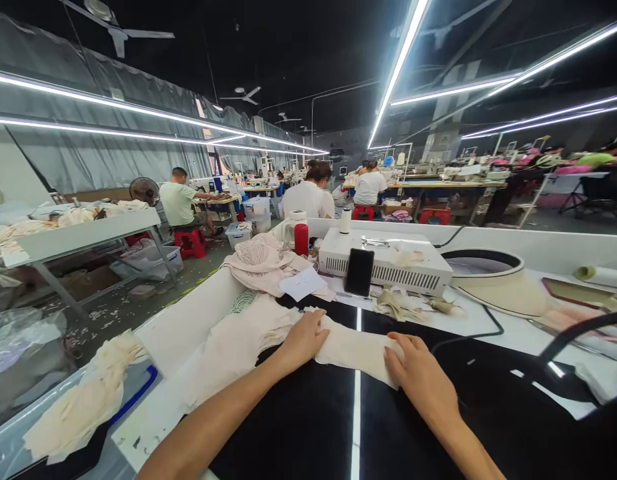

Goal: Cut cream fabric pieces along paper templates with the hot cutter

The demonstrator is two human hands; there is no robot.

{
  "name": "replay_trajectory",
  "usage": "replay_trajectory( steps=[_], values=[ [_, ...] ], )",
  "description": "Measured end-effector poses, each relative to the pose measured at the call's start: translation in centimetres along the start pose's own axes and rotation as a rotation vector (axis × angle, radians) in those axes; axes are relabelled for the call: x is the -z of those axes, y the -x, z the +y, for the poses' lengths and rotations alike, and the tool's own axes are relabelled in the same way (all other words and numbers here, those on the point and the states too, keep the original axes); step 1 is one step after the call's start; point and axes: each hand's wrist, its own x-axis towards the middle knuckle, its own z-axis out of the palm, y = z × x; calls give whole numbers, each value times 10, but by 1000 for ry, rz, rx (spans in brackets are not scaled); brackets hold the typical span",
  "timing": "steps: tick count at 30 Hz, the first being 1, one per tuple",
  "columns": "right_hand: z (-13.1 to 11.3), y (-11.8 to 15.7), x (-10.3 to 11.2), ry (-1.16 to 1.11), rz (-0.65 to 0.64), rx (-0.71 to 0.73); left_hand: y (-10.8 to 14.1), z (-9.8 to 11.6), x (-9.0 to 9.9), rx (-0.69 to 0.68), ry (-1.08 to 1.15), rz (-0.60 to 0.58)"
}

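A short cream fabric piece (355, 348) stretches between my two hands, above a black work surface (298, 427). My left hand (304, 341) is closed on its left end, with the thumb and fingers at the edge. At the right end, my right hand (422, 375) grips the cloth with curled fingers and the thumb on top. A bright white line (357, 427) crosses the black surface under the cloth. Beside my left forearm lies a pile of similar cream fabric pieces (228, 340).
Behind the black surface stand a white vented box (388, 260), a dark phone (359, 272), a red thread cone (301, 239) and fabric scraps (401, 305). A clear bin (18, 427) with cream cloth is at lower left. A black curved arm (583, 330) juts in from the right. Several people sit farther off.
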Motion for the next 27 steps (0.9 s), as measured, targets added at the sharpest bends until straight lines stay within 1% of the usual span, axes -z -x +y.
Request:
replay_trajectory(
  steps=[3,5,8,10,13,17,20,23,27],
  values=[
    [-5,8,1,26,12,53,10,-7,32,-6,-82,30],
    [-9,13,1,27,14,76,14,-21,59,32,-151,75],
    [-15,23,-2,14,16,103,18,-50,91,156,-258,153],
    [-19,29,-5,-19,-8,117,20,-69,104,253,-305,176],
    [-25,38,-8,-78,-94,146,25,-90,107,351,-323,169],
    [-34,47,-12,-127,-181,215,28,-101,102,372,-291,171],
    [-40,53,-11,-160,-233,271,29,-103,102,359,-252,182],
    [-48,59,-8,-180,-246,285,32,-102,106,339,-207,211],
    [-58,69,-2,-211,-285,295,40,-92,113,279,-126,270]
  ],
)
